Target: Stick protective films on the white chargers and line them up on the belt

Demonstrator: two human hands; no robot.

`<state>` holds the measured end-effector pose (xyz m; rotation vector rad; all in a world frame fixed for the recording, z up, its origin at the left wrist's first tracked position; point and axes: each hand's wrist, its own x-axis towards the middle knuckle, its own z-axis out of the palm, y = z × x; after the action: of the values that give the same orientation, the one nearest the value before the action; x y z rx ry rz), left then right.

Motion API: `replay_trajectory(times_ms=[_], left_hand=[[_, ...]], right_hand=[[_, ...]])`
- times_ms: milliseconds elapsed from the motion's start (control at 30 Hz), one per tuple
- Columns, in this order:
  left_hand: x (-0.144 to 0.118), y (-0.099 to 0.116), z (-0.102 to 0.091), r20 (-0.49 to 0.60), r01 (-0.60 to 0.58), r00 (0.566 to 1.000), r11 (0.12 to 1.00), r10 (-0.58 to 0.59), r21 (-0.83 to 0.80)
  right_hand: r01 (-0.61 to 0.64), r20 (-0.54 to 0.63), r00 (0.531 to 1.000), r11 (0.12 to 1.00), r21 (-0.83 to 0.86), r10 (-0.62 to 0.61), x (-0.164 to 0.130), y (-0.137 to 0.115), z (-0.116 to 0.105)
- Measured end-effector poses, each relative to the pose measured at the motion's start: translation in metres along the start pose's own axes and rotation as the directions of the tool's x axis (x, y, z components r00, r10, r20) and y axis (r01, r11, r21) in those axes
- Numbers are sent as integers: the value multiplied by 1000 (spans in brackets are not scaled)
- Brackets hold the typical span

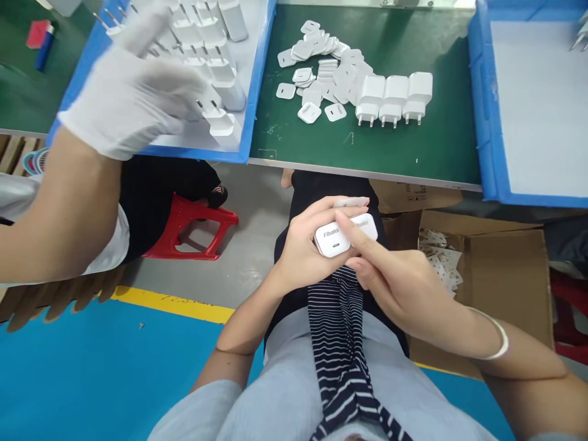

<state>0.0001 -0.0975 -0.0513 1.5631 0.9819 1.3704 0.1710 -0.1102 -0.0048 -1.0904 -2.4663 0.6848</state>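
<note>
My left hand holds a white charger plug over my lap, its face with a port and printed lettering turned up. My right hand presses its index finger along the top of that charger. On the green table stand three white chargers in a row, beside a heap of small white square labels.
A co-worker's white-gloved hand reaches over a blue tray full of white chargers at the upper left. Another blue tray sits at the right. A cardboard box with sticker sheets is by my right leg. A red stool stands below the table.
</note>
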Motion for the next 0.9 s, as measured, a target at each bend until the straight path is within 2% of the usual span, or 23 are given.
replay_trajectory(times_ms=[67, 133, 200, 267, 333, 467, 567, 667, 767, 833, 900], left_hand=[[-1, -2, 3, -15, 33, 999, 999, -33, 20], [-4, -6, 6, -25, 57, 998, 998, -56, 41], [-7, -11, 7, -37, 89, 996, 994, -87, 57], [-9, -14, 7, -50, 125, 991, 990, -123, 58], [-10, -16, 6, -68, 154, 986, 987, -150, 53], [-6, -27, 3, -113, 272, 957, 962, -266, 40], [-2, -40, 2, -134, 331, 937, 943, -323, 42], [-1, -45, -2, -155, 329, 937, 940, -313, 93], [2, -24, -17, -143, 268, 959, 945, -243, 188], [6, 5, -36, -132, 174, 982, 934, -139, 313], [11, 39, -58, -147, 81, 989, 861, -8, 502]], right_hand=[[-2, -102, 995, 982, -188, -17, -2, -2, 12], [-3, -152, 987, 952, -305, -46, -2, 1, 19], [16, -117, 992, 961, -275, -50, -1, 7, 19], [34, -67, 997, 989, -143, -44, 0, 15, 17], [55, -78, 995, 995, -78, -62, 2, 21, 17], [82, -159, 981, 980, -184, -112, 9, 26, 31], [91, -123, 986, 982, -167, -112, 16, 27, 43], [101, -93, 989, 985, -141, -115, 21, 26, 45], [168, -123, 979, 985, 27, -164, 22, 26, 34], [222, -233, 957, 953, 205, -172, 20, 29, 24], [222, -331, 938, 914, 340, -105, 16, 32, 18]])
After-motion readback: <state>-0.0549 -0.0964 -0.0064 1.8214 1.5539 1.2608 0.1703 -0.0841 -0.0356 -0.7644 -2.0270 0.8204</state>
